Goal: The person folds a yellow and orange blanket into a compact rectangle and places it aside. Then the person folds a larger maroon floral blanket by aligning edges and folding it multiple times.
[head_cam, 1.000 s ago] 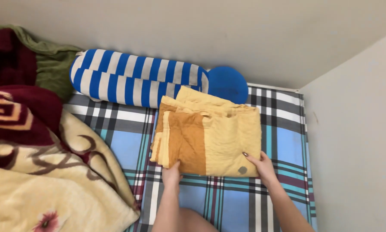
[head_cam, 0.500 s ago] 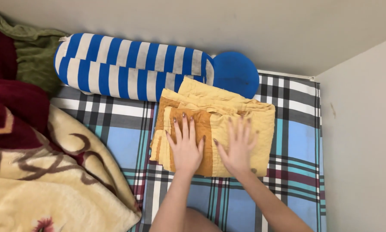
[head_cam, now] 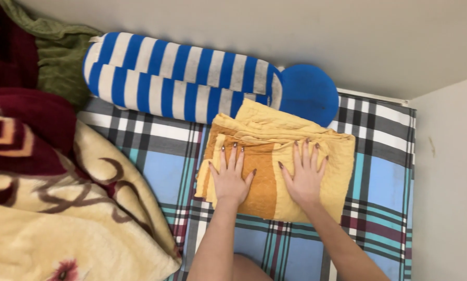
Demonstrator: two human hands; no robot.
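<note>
A folded yellow and orange towel (head_cam: 337, 156) lies on a blue plaid bedsheet (head_cam: 160, 171). My left hand (head_cam: 229, 176) rests flat on the towel's orange left half, fingers spread. On the yellow right half, my right hand (head_cam: 304, 177) presses down flat, fingers apart too. Neither hand grips anything. Both forearms come up from the bottom edge of the view.
A blue and white striped bolster pillow (head_cam: 181, 83) with a round blue end (head_cam: 309, 93) lies behind the towel along the wall. A cream, maroon patterned blanket (head_cam: 61, 208) is bunched at left, with green cloth (head_cam: 61, 62) behind. A wall (head_cam: 452, 182) bounds the right.
My hands moved from the towel's near edge onto its top and now lie flat on it. The view has shifted slightly closer.
</note>
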